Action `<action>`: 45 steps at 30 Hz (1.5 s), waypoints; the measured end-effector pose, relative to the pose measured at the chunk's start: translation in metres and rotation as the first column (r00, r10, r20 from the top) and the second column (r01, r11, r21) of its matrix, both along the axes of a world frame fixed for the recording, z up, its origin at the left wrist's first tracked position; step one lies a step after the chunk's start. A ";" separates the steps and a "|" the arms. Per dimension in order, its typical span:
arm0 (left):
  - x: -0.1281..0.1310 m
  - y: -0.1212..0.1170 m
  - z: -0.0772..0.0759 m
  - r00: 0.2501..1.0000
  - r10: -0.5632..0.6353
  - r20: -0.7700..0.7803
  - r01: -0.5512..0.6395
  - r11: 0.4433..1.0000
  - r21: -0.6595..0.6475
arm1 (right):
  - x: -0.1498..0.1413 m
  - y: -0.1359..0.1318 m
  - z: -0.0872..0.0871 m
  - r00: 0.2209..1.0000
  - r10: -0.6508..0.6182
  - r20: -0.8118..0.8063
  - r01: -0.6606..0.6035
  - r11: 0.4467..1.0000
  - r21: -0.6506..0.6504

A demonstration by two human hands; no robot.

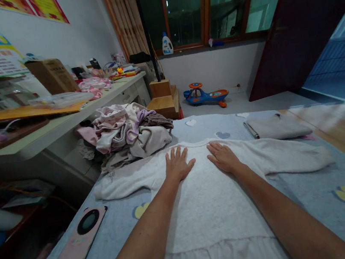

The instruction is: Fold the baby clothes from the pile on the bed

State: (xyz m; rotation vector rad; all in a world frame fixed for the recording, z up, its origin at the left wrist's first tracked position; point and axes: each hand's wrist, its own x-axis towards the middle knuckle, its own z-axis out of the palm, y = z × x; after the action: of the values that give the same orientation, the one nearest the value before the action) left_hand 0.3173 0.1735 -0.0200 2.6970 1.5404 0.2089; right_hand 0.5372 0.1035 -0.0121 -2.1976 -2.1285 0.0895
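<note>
The biggest thing in front of us is a pale blue sheet (322, 224) with a heart print, with the dress we've got our hands on spread right across it. Next biggest is the pale counter (28, 144) running along our left, pretty cluttered on top.

That white dress (217, 209) lies flat, neckline away from us, both long sleeves out to the sides, with a seam and gathered skirt at our end that runs out of view. On the floor past the sheet there's a blue and orange ride-on toy (204, 96). A messy heap of clothes (124, 132), mostly pinks, greys and whites, sits just beyond the left sleeve; can't tell if they touch. Beyond the right sleeve we've got a folded grey garment (277, 126).

Smaller stuff: a brown cardboard box (51, 76) up on the counter and a white bottle with a blue cap (167, 45) on the windowsill.

Our left hand (177, 163) and right hand (223, 156) are apart from each other, palms down just below the neckline, fingers extended and not gripping anything. Smallest is a pinkish phone (75, 256), lying on the sheet near its left edge, round camera ring facing up.
</note>
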 end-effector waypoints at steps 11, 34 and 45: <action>-0.001 0.002 -0.002 1.000 0.002 -0.002 -0.002 1.000 0.000 | 0.023 0.009 -0.011 0.991 -0.121 0.063 0.105 0.972 0.210; -0.002 0.001 -0.001 1.000 0.005 0.016 -0.005 1.000 -0.023 | 0.030 0.007 -0.010 0.983 -0.183 -0.021 0.184 0.968 0.172; -0.002 0.002 0.001 1.000 -0.003 0.012 0.003 0.999 -0.052 | 0.041 -0.013 -0.004 0.966 -0.246 0.085 0.239 0.967 0.082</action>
State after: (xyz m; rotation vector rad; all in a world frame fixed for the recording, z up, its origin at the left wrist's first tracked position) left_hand 0.3156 0.1753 -0.0192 2.6541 1.5168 0.1817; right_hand 0.5786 0.0904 -0.0165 -2.4436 -1.8530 -0.1063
